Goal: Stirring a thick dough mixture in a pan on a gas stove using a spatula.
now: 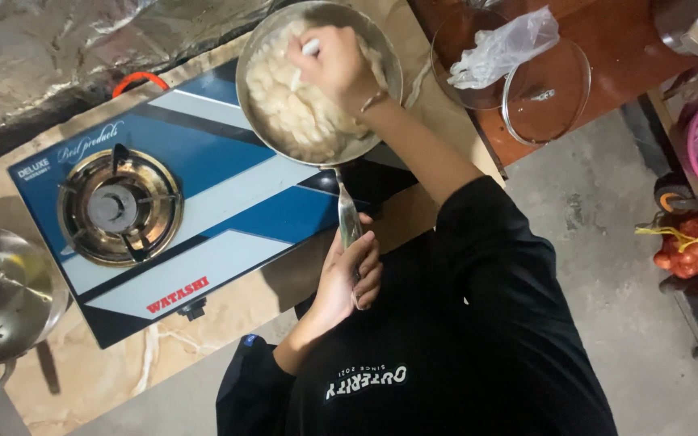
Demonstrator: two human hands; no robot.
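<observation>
Gripping the long metal handle (347, 211) of a steel pan (318, 81), the left hand (349, 278) has its fingers (367, 278) curled shut around the handle's near end, just off the front edge of the stove. Pan sits on the right-hand burner of a blue and white two-burner gas stove (203, 202), full of pale whitish food pieces (288, 105). Right hand (334, 64) is over the pan's far side, fingers closed on a small white utensil (310, 48) whose tip pokes out above the knuckles; the rest of it is hidden by the hand, so its kind can't be told. A thin bracelet shows on the right wrist (373, 101). Left burner (119, 204) is bare, no pot on it. Stove rests on a marbled beige tabletop (123, 363). Crumpled foil (58, 48) lines the wall behind, and an orange ring (140, 81) sits near the stove's back edge. Another steel pan (2, 295) lies at the lower left, partly off the tabletop. To the right, a glass lid (547, 89) with a clear plastic glove (502, 44) on a brown surface; a net bag of small reddish onions (696, 246) far right. Person wears a black top.
</observation>
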